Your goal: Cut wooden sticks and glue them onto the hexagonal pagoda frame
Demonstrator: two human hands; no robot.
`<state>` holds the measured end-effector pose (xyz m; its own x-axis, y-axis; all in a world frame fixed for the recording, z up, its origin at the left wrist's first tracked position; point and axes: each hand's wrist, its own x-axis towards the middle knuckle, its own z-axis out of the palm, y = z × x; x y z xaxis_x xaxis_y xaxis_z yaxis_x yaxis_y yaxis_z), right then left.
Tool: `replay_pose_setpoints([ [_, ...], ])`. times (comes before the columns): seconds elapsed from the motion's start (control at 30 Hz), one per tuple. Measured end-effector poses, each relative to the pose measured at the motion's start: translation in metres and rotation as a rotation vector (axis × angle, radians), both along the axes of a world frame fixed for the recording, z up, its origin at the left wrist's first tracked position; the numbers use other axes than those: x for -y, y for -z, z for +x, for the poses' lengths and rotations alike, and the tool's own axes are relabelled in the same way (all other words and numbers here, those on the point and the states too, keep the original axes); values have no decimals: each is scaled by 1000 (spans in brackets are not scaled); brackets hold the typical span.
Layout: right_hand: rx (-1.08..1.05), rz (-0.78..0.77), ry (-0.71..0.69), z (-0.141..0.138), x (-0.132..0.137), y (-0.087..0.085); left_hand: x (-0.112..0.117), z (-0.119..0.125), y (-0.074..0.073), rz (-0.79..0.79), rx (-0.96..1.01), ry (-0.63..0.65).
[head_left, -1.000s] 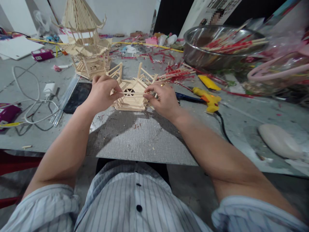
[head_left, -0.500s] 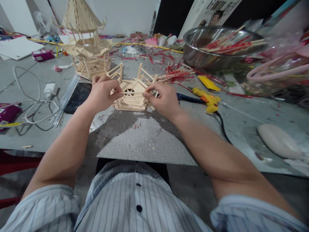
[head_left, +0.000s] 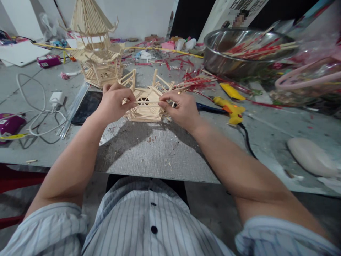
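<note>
A low six-sided base of pale wooden sticks (head_left: pixel 145 111) with upright rail pieces stands on the grey mat (head_left: pixel 149 149). Across its near side lies a thin wooden stick (head_left: pixel 147 102), held level by both ends. My left hand (head_left: pixel 113 102) pinches the stick's left end with fingers curled. My right hand (head_left: pixel 179 108) pinches the right end, its other fingers resting against the base. A finished stick pagoda (head_left: pixel 94 46) stands just behind the left hand.
A yellow glue gun (head_left: pixel 229 108) with a black cord lies right of my right hand. A steel bowl (head_left: pixel 239 49) of red-tipped sticks sits at the back right. A dark tablet (head_left: pixel 86 106), white charger (head_left: pixel 54 97) and cables lie left. Red scraps litter the back.
The hands and the stick stay almost still over the base; only the camera has shifted slightly.
</note>
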<state>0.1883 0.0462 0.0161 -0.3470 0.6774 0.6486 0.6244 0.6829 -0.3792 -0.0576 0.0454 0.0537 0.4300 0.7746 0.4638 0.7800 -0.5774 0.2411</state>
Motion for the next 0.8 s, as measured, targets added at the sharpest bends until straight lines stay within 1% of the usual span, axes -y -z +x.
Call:
replay_pose_setpoints([
  [0.17, -6, -11, 7, -1, 0, 1, -1, 0, 2, 25, 23, 8],
  [0.37, -54, 34, -42, -2, -1, 4, -1, -1, 5, 68, 37, 23],
  [0.47, -47, 28, -39, -2, -2, 4, -2, -3, 4, 66, 23, 65],
  [0.63, -77, 70, -42, 1, -2, 6, -5, -7, 4, 50, 17, 158],
  [0.8, -67, 84, -28, 4, -3, 6, -7, -7, 5, 40, 30, 173],
])
